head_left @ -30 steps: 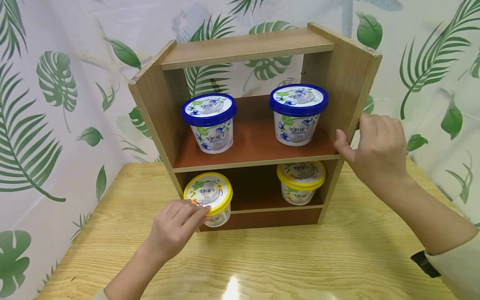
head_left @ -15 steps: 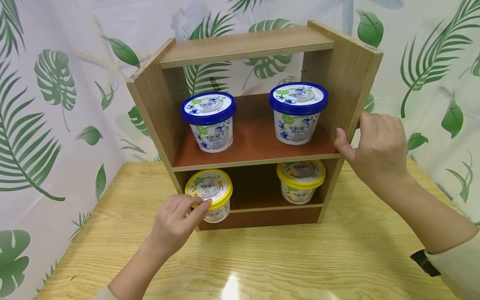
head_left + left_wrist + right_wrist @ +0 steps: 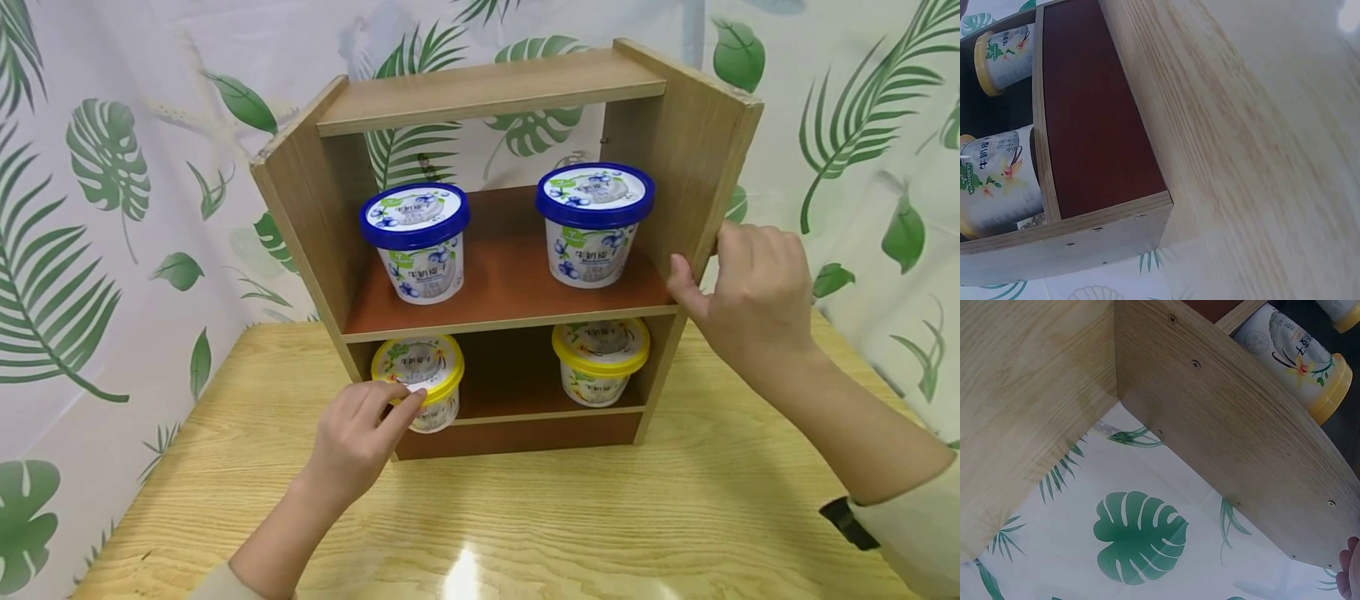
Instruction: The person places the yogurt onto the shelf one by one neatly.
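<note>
My left hand (image 3: 356, 442) pinches the front rim of a tub with a yellow lid (image 3: 416, 362), at the left of the lower shelf. The tub's base overlaps the shelf's front edge in the head view. Its white, flower-printed side (image 3: 1004, 178) shows in the left wrist view. My right hand (image 3: 761, 292) grips the right side panel (image 3: 697, 167) of the small wooden shelf unit, thumb on the inner face and fingers round the outside. A few fingertips (image 3: 1346, 572) show at the corner of the right wrist view.
A second yellow-lidded tub (image 3: 600, 367) stands at the right of the lower shelf. Two blue-lidded tubs, one left (image 3: 423, 267) and one right (image 3: 588, 250), stand on the middle shelf. The unit stands on a wood-grain table (image 3: 570, 517), before a leaf-patterned cloth (image 3: 862, 125).
The left yellow-lidded tub has moved back and slightly up in view, toward the lower shelf, with my left hand holding its rim. My right hand keeps its grip on the panel.
</note>
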### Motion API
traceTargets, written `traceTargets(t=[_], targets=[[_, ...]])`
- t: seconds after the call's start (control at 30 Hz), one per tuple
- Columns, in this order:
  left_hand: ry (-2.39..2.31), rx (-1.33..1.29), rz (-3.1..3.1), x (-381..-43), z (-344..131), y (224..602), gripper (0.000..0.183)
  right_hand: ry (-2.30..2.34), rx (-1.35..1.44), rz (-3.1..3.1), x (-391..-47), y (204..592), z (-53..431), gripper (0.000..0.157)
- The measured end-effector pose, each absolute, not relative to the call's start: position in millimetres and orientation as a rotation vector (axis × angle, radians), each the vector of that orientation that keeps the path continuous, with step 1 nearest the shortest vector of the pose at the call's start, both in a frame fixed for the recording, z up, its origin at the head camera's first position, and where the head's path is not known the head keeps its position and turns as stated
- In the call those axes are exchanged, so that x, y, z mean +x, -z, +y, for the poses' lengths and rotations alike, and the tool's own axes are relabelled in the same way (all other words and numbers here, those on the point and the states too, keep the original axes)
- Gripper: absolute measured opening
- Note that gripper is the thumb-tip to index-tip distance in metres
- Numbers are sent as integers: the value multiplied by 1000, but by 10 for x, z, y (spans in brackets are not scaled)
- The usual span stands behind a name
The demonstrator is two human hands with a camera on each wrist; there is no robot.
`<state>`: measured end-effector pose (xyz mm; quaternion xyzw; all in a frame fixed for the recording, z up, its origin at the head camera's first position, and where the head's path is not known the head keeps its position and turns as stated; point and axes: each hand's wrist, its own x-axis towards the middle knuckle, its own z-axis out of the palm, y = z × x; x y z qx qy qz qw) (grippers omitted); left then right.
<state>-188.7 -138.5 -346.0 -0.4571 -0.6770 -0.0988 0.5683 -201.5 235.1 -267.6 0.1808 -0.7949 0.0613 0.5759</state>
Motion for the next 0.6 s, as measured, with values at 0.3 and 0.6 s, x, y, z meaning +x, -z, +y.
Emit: traceTargets(t=[0.3,0.6], targets=[[141,-1035,-1598,-1909,-1367,3468,22,-144,424,-1855,-2020,2670,2350,45],[53,-983,-1676,-1939,-1360,3495,19,-126,423,-1865,-2009,2654,2348,46]])
